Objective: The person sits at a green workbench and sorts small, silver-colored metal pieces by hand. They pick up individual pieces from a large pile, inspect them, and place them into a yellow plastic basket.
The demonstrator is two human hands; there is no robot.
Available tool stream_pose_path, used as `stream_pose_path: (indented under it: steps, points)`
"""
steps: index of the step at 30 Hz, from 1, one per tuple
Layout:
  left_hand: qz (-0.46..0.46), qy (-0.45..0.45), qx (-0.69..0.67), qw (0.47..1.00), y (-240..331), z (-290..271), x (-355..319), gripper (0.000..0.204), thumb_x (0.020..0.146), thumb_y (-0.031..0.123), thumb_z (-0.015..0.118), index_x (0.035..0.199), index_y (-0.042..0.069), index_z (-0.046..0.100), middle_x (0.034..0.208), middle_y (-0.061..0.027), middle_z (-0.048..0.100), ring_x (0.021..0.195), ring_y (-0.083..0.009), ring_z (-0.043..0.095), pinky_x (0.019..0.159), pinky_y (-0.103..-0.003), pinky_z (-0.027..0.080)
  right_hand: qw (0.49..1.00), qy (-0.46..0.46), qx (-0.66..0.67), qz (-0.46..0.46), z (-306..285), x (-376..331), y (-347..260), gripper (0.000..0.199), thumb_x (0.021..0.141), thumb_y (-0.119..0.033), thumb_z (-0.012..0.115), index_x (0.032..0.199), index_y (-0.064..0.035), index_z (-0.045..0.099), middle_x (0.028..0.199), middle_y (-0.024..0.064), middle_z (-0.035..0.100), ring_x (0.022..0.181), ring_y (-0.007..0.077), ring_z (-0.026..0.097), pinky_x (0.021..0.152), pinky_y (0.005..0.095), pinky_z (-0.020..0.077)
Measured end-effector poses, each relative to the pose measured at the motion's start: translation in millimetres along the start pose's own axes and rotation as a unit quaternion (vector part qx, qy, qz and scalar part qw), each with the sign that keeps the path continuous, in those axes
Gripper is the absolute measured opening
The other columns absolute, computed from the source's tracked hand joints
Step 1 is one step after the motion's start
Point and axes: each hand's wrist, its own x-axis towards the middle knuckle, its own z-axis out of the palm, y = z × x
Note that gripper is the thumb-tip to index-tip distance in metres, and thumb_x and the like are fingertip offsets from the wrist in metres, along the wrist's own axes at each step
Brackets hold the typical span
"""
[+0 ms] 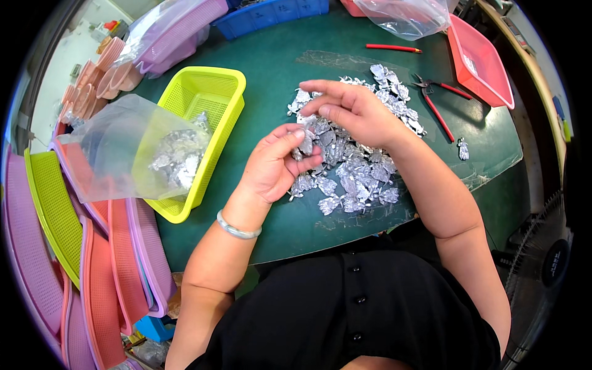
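A small silver metal casting (pixel 306 143) is pinched between the thumb and fingers of my left hand (pixel 275 161), which wears a pale bangle. Just beyond it, my right hand (pixel 354 114) hovers with its fingers stretched forward; I see nothing held in it. Both hands are over a spread-out pile of similar silver castings (pixel 357 176) on the green tabletop (pixel 271 237). To the left stands a lime-green mesh basket (pixel 233 117). A clear plastic bag (pixel 105 139) drapes over its near part, and more silver castings (pixel 185 157) show there.
Red-handled cutters (pixel 436 114) lie right of the pile, near a single casting (pixel 463 149) and a red pencil-like stick (pixel 393 47). A red tray (pixel 484 77) sits at the far right, a blue crate (pixel 274 18) at the back. Stacked baskets (pixel 105 265) crowd the left; a fan (pixel 549 265) stands right.
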Motion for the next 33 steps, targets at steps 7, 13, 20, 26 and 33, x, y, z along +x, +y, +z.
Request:
stream_pose_path:
  steps: [7, 13, 20, 26, 33]
  points:
    - [0.047, 0.026, -0.054, 0.997, 11.4, -1.5, 0.0, 0.012, 0.085, 0.015, 0.053, 0.091, 0.005, 0.052, 0.080, -0.0073, 0.057, 0.072, -0.0175, 0.059, 0.068, -0.032, 0.053, 0.920, -0.020, -0.382, -0.083, -17.9, -1.6, 0.7, 0.037, 0.069, -0.010, 0.062, 0.106, -0.0048, 0.056, 0.071, 0.0053, 0.060, 0.071, 0.0266, 0.054, 0.067, 0.0370, 0.0434]
    - [0.046, 0.059, 0.022, 0.997, 8.3, -9.4, 0.8, 0.010, 0.086, 0.018, 0.053, 0.085, 0.009, 0.050, 0.073, -0.0028, 0.052, 0.064, -0.0135, 0.053, 0.056, -0.025, 0.047, 0.911, -0.083, -0.402, -0.045, -17.1, -1.8, -7.9, 0.043, 0.067, -0.008, 0.063, 0.109, -0.0046, 0.054, 0.076, 0.0056, 0.058, 0.079, 0.0239, 0.051, 0.077, 0.0359, 0.0397]
    - [0.060, 0.147, 0.079, 0.984, 7.2, 9.2, -0.4, 0.009, 0.086, 0.014, 0.047, 0.092, 0.008, 0.051, 0.075, -0.0025, 0.052, 0.065, -0.0136, 0.050, 0.054, -0.026, 0.042, 0.902, -0.068, -0.421, -0.076, -6.6, -0.8, 2.7, 0.041, 0.066, -0.003, 0.062, 0.107, -0.0044, 0.055, 0.088, 0.0101, 0.060, 0.083, 0.0269, 0.054, 0.075, 0.0372, 0.0423]
    - [0.071, 0.129, 0.143, 0.979, 3.9, 4.9, -1.3, 0.011, 0.084, 0.010, 0.053, 0.093, 0.004, 0.053, 0.070, -0.0004, 0.049, 0.058, -0.0080, 0.046, 0.046, -0.020, 0.036, 0.977, -0.051, -0.205, 0.024, -8.1, -1.5, 6.4, 0.037, 0.070, 0.007, 0.057, 0.106, -0.0016, 0.055, 0.075, 0.0033, 0.056, 0.068, 0.0108, 0.054, 0.063, 0.0251, 0.0441]
    - [0.074, 0.131, 0.234, 0.960, -1.5, 10.5, -1.5, 0.013, 0.083, 0.012, 0.060, 0.093, 0.004, 0.057, 0.066, 0.0021, 0.049, 0.052, -0.0035, 0.040, 0.042, -0.017, 0.029, 0.993, 0.017, 0.029, 0.109, -5.3, -0.4, -3.8, 0.035, 0.073, 0.008, 0.056, 0.107, 0.0042, 0.053, 0.076, 0.0014, 0.055, 0.069, 0.0071, 0.053, 0.064, 0.0210, 0.0450]
